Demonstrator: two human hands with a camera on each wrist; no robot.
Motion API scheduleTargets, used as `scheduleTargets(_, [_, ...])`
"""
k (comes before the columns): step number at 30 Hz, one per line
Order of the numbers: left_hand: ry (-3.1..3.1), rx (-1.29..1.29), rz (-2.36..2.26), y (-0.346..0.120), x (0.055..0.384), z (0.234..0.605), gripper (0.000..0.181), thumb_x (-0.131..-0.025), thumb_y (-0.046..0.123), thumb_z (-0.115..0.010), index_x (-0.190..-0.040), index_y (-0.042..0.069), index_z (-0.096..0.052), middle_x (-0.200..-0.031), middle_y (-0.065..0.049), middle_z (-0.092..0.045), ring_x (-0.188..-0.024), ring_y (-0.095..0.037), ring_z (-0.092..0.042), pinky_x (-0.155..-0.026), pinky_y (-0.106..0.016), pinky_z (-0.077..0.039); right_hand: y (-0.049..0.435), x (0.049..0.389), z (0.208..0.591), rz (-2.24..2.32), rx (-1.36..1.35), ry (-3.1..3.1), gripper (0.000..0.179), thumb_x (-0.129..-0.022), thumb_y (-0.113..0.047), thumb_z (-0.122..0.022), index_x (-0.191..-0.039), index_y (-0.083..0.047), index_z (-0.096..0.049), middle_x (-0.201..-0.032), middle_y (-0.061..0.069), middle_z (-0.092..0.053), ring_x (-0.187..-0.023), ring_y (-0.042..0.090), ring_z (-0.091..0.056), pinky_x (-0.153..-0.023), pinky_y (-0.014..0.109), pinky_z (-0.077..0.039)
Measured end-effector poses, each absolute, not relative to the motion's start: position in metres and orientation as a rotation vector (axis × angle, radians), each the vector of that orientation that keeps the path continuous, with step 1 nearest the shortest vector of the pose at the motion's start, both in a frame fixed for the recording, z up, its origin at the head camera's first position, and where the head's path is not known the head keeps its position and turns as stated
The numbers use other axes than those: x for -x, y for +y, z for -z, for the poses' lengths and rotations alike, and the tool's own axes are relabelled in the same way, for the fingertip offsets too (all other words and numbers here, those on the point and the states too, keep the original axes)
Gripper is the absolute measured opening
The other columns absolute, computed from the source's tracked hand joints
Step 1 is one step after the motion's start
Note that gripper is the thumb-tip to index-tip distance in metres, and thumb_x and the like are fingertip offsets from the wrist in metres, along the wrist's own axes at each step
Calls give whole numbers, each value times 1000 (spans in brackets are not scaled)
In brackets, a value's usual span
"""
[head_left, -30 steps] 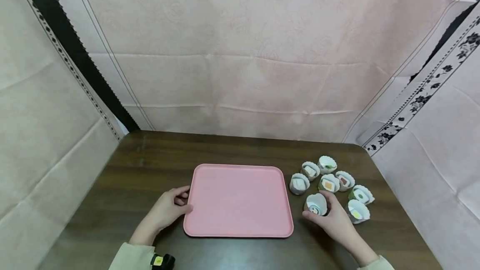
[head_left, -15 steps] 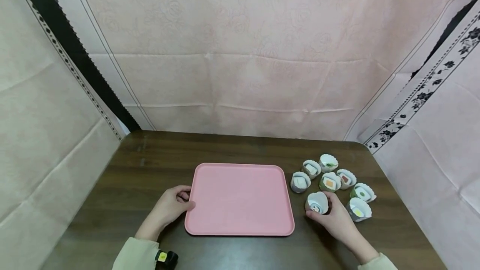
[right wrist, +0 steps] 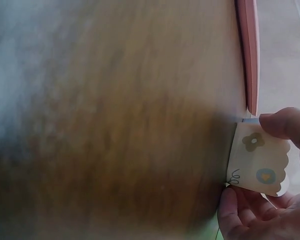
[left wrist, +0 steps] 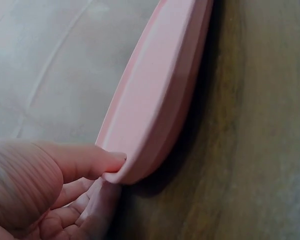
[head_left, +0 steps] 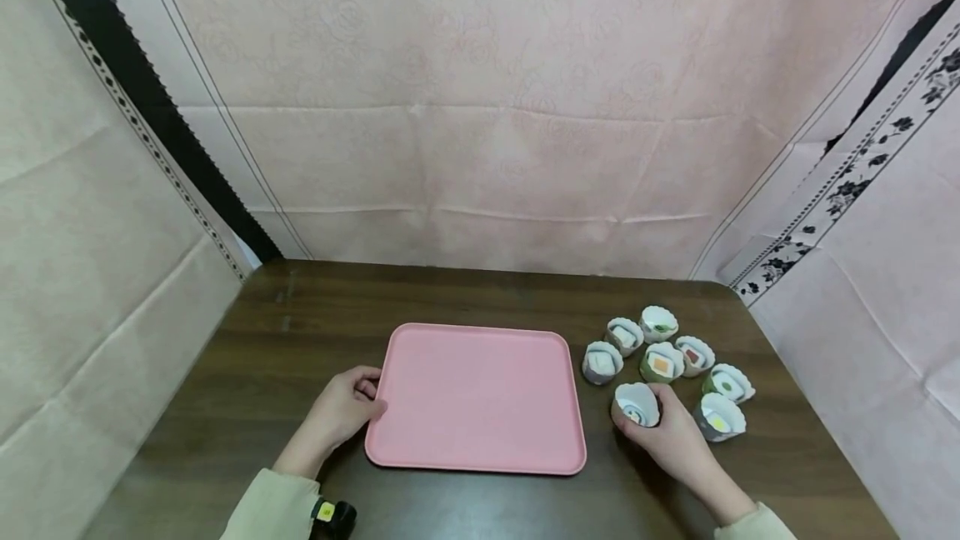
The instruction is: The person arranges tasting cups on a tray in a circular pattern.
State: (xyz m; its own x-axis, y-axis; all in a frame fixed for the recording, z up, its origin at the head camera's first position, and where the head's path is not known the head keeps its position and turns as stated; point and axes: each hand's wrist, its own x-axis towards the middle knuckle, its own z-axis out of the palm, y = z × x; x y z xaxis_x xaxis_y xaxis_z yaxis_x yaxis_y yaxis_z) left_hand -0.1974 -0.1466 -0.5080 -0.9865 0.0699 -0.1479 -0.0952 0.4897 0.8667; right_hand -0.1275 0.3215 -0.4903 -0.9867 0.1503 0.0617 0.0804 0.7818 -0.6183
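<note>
A pink rectangular tray (head_left: pixel 476 398) is in the middle of the wooden table. My left hand (head_left: pixel 341 415) pinches its left rim; in the left wrist view the thumb (left wrist: pixel 107 161) lies over the rim and the fingers are below it. Right of the tray, my right hand (head_left: pixel 671 432) grips a scallop-edged paper baking cup (head_left: pixel 637 404) with a small printed piece inside. The right wrist view shows thumb and fingers on opposite sides of this paper cup (right wrist: pixel 257 157), which has a flower print and stands upright at the table surface.
Several similar paper cups stand beyond and beside my right hand, such as one with an orange square (head_left: pixel 662 363), one with yellow (head_left: pixel 720 419) and a plain-looking one (head_left: pixel 602 363). Pale cloth (head_left: pixel 480 148) hangs behind the table (head_left: pixel 450 286) and along both sides.
The tray's near left corner has shifted slightly left with my left hand. My right hand keeps its hold on the paper cup with almost no movement. The head view has shifted a little.
</note>
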Motion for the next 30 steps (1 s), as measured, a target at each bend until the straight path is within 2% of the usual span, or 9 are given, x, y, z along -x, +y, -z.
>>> scheduleTargets(15, [2475,7,-1571,-151,197,507,47,-78,-2,-72,-122,-1,-56,-89,-11,-55,-73,-21,-53,-61,-32,-48,320,132,485,-965,142,-2852,59,-80,-36,-77,-122,-5,-50,-109,13,-61,-93,25,-58,-77,42,-46])
scheduleTargets(21, [2473,13,-1570,-154,197,504,47,-79,-2,-71,-123,-1,-55,-90,-12,-54,-74,-22,-53,-61,-32,-48,302,142,473,-1022,73,-2821,63,-80,-48,-75,-123,-9,-50,-111,9,-60,-96,23,-57,-79,42,-45])
scheduleTargets(30, [2463,13,-1581,-150,199,508,48,-80,-2,-72,-125,0,-55,-91,-11,-54,-74,-21,-53,-61,-31,-48,265,167,459,-1167,-34,-2785,63,-80,-40,-78,-127,-10,-47,-114,9,-59,-98,22,-58,-83,42,-48])
